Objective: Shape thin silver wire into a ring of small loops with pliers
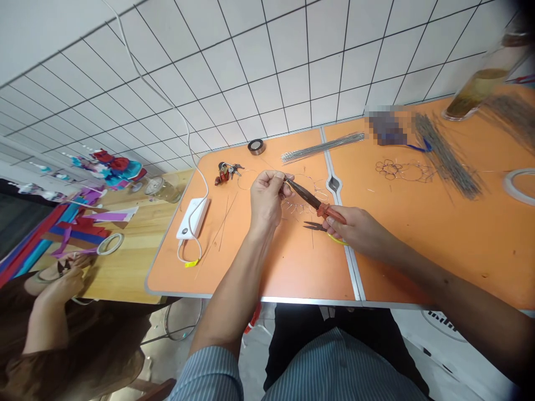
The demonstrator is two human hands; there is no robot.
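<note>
My left hand [266, 201] is closed, its thumb and fingers pinching a thin wire that is mostly hidden by the fingertips. Wrapped around the red handles of long-nosed pliers [308, 196], my right hand [354, 229] points their dark jaws at the left fingertips. The jaw tips meet the pinched spot; whether they grip the wire is too small to tell. Below my right hand lies a second pair of pliers [314, 226] with yellow handles, partly covered by it. Curled bits of wire [297, 208] lie on the orange table [288, 267] behind and under the pliers.
A wire bundle [321, 148], black tape roll [256, 146], keys [229, 171] and white power bank [193, 218] with cable lie around. Rightward are bent wire flowers [388, 170], another wire bundle [449, 159] and a jar [474, 94]. A co-worker's hands [69, 275] work at left.
</note>
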